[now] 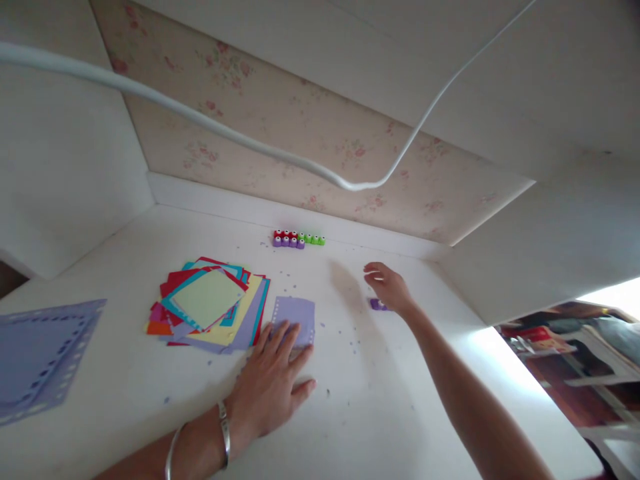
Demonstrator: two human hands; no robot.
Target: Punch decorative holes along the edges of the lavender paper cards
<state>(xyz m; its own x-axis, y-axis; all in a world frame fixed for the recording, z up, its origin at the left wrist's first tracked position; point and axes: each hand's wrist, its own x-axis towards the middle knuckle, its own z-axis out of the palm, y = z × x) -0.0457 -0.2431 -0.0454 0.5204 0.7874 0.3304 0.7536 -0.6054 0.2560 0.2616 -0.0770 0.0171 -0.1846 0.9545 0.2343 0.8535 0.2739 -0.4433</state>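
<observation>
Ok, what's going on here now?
The left hand lies flat on a small purple card punched along its edges. The right hand, fingers loosely curled, is by a lone purple punch; whether they touch is unclear. Left of the card is a colored paper stack; more punches are lined up near the wall.

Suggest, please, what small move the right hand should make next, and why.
I would probably lower the right hand onto the purple punch and grip it: that hand looks empty beside it, while the left hand rests on the small purple sheet, whose upper right edge looks unpunched.
</observation>
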